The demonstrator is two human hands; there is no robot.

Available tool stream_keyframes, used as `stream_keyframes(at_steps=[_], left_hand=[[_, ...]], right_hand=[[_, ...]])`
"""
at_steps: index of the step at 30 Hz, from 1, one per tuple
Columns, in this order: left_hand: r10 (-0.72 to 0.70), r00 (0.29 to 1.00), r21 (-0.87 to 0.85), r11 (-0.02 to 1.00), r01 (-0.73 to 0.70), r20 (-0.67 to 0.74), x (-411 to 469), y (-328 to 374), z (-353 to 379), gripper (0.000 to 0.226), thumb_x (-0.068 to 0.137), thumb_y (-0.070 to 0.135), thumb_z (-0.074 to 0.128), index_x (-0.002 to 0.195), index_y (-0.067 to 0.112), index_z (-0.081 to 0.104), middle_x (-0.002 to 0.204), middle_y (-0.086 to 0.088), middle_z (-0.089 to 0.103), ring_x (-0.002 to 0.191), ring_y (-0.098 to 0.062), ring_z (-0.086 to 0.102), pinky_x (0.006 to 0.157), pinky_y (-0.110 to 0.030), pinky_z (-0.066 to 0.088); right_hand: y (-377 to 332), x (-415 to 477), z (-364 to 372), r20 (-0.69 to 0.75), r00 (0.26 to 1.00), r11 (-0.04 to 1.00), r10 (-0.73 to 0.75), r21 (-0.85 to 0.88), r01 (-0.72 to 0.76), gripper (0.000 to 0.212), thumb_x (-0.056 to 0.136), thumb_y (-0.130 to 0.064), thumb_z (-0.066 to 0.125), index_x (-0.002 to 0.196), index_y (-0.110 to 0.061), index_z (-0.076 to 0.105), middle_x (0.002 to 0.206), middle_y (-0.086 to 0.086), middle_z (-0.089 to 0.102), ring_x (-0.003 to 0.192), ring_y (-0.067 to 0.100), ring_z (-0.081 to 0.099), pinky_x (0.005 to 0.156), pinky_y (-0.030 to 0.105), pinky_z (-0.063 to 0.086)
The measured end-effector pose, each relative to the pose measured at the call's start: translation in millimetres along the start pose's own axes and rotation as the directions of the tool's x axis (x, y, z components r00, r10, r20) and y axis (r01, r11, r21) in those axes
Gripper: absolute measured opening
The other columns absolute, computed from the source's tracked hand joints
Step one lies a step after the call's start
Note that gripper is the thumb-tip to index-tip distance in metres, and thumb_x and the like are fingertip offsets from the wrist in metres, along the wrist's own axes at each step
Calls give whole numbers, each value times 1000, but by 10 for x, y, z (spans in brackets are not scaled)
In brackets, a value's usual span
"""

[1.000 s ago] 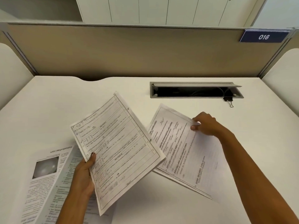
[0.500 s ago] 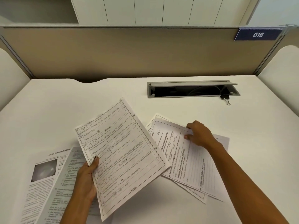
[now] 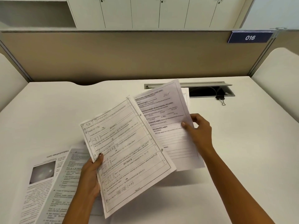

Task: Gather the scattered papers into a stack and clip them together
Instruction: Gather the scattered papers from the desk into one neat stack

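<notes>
My left hand [image 3: 90, 173] grips a framed question sheet [image 3: 127, 152] by its left edge and holds it tilted above the white desk [image 3: 48, 113]. My right hand [image 3: 199, 131] pinches the right edge of a second set of printed, lined pages [image 3: 163, 113], lifted off the desk; their left side tucks behind the question sheet. Two more printed pages, one with a round photo [image 3: 42, 173] and a grey one [image 3: 71, 172], lie flat at the lower left, partly under my left arm. A black binder clip [image 3: 220, 98] rests on the desk by the cable slot.
A grey cable slot with an open flap [image 3: 210, 91] is set into the desk at the back right. A beige partition [image 3: 129, 55] with a blue "016" plate [image 3: 250, 37] closes the far edge. White side panels stand at both ends.
My right hand has lifted its pages off the desk and swung them up and left, against the sheet in my left hand. The left hand has kept its sheet almost still.
</notes>
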State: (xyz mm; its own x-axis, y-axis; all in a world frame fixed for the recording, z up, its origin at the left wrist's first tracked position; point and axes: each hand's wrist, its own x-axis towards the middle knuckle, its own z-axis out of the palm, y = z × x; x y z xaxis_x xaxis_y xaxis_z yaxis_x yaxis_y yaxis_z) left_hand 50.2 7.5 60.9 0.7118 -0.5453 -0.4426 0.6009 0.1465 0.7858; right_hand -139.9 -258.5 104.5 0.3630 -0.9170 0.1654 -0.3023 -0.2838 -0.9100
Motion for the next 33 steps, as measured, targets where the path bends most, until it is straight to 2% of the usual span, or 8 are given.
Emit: stream_keyframes(at_steps=[4,9,13,20,23,27,31,33], left_hand=[[52,998,41,998,-53,30,24,37,118,21,91,13,53,108,14,65,97,-5,75,82,-16,72,62,-30,59],[117,993,85,989,-119,33,44,59,261,28,92,15,53,119,15,61,116,-9,68,103,-23,66,79,-35,58],[171,985,105,979,-174,33,9,62,361,30,95,20,51,124,19,58,113,-3,70,101,-20,68,75,-34,59],[318,948,212,925,-314,19,-47,54,457,29,93,27,55,122,26,56,113,6,69,101,-12,67,73,-28,57],[452,892,301,851,-431,-3,-119,81,566,35,89,28,60,121,26,47,110,4,67,95,-13,68,65,-22,57],[633,774,322,731,-601,7,-243,195,723,51,88,25,62,128,28,32,112,0,67,91,-14,70,68,-27,59],[802,591,483,487,-728,82,-326,295,832,30,92,34,56,119,29,45,108,6,63,91,-7,66,68,-14,55],[830,546,519,416,-747,119,-340,305,854,20,92,38,51,111,33,44,106,6,61,89,-3,63,66,-12,54]], right_hand=[[-80,-159,87,122,992,995,45,85,-56,28,87,-15,64,113,-21,58,112,-7,65,104,12,61,87,30,52],[-235,-334,189,330,943,956,31,265,-124,44,92,-7,54,125,-33,42,119,-3,66,102,17,67,82,34,56],[-275,-376,267,387,921,943,44,289,-167,37,97,-17,50,127,-38,44,126,-6,61,108,22,65,91,48,54],[-415,-524,284,436,899,970,-45,235,-65,33,98,-39,37,128,-26,40,116,-9,62,98,12,66,77,27,58],[-452,-586,323,337,934,976,-119,212,48,25,98,-28,45,122,-25,39,115,-10,61,98,11,66,79,27,59],[-557,-668,293,142,962,930,-234,321,179,20,96,-15,50,107,-29,42,105,-15,61,96,7,65,73,20,57],[-629,-747,256,16,970,872,-241,441,210,19,91,-19,53,107,-21,43,105,-2,62,94,14,65,74,25,58],[-625,-792,241,-23,974,854,-226,476,209,21,88,-20,56,105,-22,43,105,2,61,94,14,63,74,22,56]])
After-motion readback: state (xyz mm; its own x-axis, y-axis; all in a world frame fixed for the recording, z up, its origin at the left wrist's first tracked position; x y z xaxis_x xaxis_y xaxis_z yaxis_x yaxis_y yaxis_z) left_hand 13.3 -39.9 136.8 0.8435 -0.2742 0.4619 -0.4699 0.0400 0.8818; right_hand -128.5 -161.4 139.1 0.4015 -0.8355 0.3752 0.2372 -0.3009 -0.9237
